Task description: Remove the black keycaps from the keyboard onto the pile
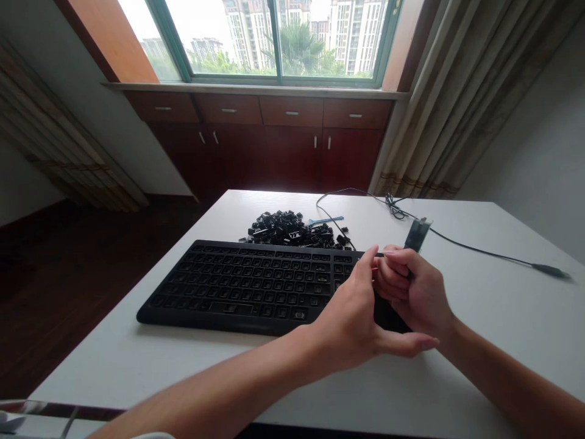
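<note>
A black keyboard [247, 283] with its keycaps removed lies on the white table [503, 305]. Behind it sits a pile of loose black keycaps [290, 230] with a blue keycap puller [326, 220] beside it. My right hand [418, 289] is closed around a long black keycap [417, 234] that sticks up above the fingers, over the keyboard's right end. My left hand [356, 320] reaches across in front of it, fingertips touching the right hand's fingers, thumb stretched out to the right. What the left fingers hold, if anything, is hidden.
The keyboard's black cable [457, 241] runs across the table's far right to a USB plug [551, 271]. Wooden cabinets [274, 140] stand under the window beyond the table, with curtains [461, 103] at the right. A pale object [13, 421] shows at the bottom left corner.
</note>
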The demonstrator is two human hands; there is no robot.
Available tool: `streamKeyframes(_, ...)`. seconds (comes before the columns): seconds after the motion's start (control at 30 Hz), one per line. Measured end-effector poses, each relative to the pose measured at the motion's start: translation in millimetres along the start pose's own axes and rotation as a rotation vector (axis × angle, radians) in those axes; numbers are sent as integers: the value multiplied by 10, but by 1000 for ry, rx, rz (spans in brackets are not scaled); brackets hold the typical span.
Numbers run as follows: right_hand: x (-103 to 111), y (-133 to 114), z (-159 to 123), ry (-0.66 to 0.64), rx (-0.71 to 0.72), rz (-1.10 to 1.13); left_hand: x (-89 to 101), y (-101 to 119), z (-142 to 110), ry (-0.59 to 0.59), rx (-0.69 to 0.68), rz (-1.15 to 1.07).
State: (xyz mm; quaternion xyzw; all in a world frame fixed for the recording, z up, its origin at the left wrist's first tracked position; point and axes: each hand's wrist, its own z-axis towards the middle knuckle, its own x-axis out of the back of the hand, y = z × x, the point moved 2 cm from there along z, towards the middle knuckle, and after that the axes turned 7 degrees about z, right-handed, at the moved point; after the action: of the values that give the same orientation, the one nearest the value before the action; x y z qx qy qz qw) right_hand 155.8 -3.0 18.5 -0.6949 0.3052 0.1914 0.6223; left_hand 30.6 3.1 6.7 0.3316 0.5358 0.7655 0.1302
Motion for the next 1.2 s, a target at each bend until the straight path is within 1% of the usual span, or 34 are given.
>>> streamKeyframes(0.07, -9, 3, -28, -73, -3, -42, 26, -20, -4, -1, 12, 37)
streamKeyframes(0.13, -25, 16, -67, -128, 69, -47, 45, -49, -11, -1, 22, 92)
streamKeyframes(0.23, -44, 52, -118, -155, 173, -23, 48, -65, -20, -19, 10, 157)
streamKeyframes(0.33, -53, 73, -148, -143, 228, -31, 13, -21, -21, -39, -22, 252)
streamKeyframes(0.47, -53, 81, -179, -105, 253, -131, -81, 14, -26, -19, -126, 517)
streamKeyframes(0.53, -47, 87, -196, -78, 280, -136, -127, -30, -40, 0, -150, 573)
streamKeyframes(0.6, -38, 100, -210, -54, 293, -119, -172, -86, -60, -12, -206, 641)
streamKeyframes(0.7, -29, 114, -223, -24, 302, -46, -221, -145, -84, -17, -270, 690)
streamKeyframes(0.8, -37, 102, -246, -11, 321, 0, -269, -162, -95, -31, -320, 711)
streamKeyframes(0.9, -64, 77, -281, -32, 341, -35, -302, -165, -92, -60, -349, 683)
streamKeyframes(1.0, -88, 68, -293, -14, 343, -93, -272, -120, -75, -56, -349, 597)
streamKeyframes(1.1, -88, 75, -261, -2, 335, -99, -167, -19, -57, -34, -287, 460)
streamKeyframes(1.2, -59, 66, -201, -38, 340, -73, -36, 51, -42, -36, -159, 327)
